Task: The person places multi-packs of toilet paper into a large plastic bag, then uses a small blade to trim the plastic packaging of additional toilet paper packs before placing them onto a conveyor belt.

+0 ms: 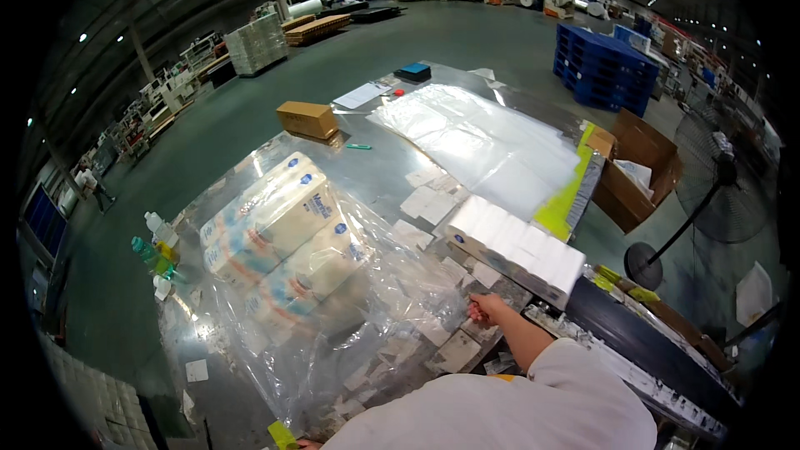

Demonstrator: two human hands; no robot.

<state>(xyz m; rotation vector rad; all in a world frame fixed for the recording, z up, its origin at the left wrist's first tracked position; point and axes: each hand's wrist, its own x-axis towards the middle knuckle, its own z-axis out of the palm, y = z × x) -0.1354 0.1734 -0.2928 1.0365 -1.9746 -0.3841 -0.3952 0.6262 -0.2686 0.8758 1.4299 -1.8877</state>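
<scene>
A large clear plastic bag (400,283) lies over the near part of the metal table (196,317), its loose film spread towards me. Inside it sit several cream tissue packs (292,208) with blue and orange print, stacked in two layers. My right hand (485,309) is closed at the right edge of the bag, with film pinched in its curled fingers. Only a sliver of my left hand (308,444) shows at the lower edge, beside a yellow-green strip (282,435); its fingers are hidden. Just beyond my right hand, a long white tissue pack (517,250) lies at the conveyor's end.
Flat clear bags (483,137) are piled at the table's far side. A brown box (307,120), a green cutter (359,147) and bottles (154,257) stand or lie around the left. The dark conveyor belt (650,342), a fan (721,171) and an open carton (637,171) are on the right.
</scene>
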